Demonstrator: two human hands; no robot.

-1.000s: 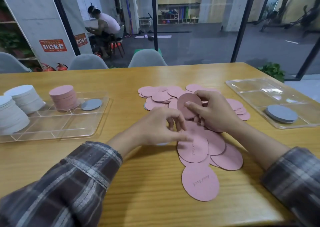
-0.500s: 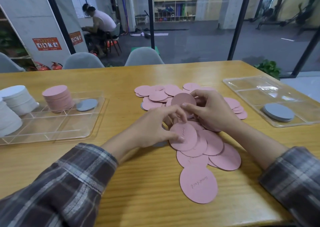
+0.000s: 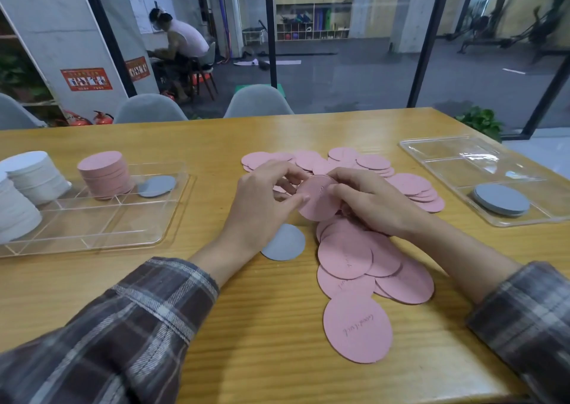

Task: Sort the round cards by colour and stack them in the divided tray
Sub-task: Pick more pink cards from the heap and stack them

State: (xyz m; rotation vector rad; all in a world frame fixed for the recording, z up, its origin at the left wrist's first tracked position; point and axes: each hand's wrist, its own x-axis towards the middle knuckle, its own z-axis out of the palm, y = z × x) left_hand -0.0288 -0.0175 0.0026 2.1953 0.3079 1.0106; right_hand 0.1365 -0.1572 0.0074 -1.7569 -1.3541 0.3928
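**Pink cards (image 3: 317,201) held mid-desk, with a grey stray by the wrist**

Both hands are clamped on the held pink cards above the middle of the desk (image 3: 200,144). The left hand (image 3: 265,200) pinches the bundle's left rim with thumb and fingertips. The right hand (image 3: 374,205) curls round its right side. I cannot tell how many cards the bundle holds.

Risks, as I judge them:
- The loose grey card (image 3: 285,245) lies just beside the left wrist and close to the pink spread. A sweeping gather could drag it in with the pinks and spoil the sort.
- The bundle is held only by its edges, so a loosened pinch could let the cards fan out or drop.
- The pink stack (image 3: 105,174) in the left tray (image 3: 101,225) stands tall and slightly uneven. Setting more on it carelessly could topple it onto the grey card (image 3: 156,185) in the next compartment.

Counts:
- There are two trays: the left tray near the desk's left edge and the right tray (image 3: 447,157) toward its far right corner.
- Two white stacks (image 3: 34,175) sit at the left tray's outer end.
- The left tray also holds the one pink stack and the single grey card.
- One low grey stack (image 3: 501,199) sits in the right tray.
- One grey card lies loose on the desk.
- The loose pink cards (image 3: 364,258) number at least six toward the near edge and at least eight beyond the hands. Overlap prevents an exact tally.
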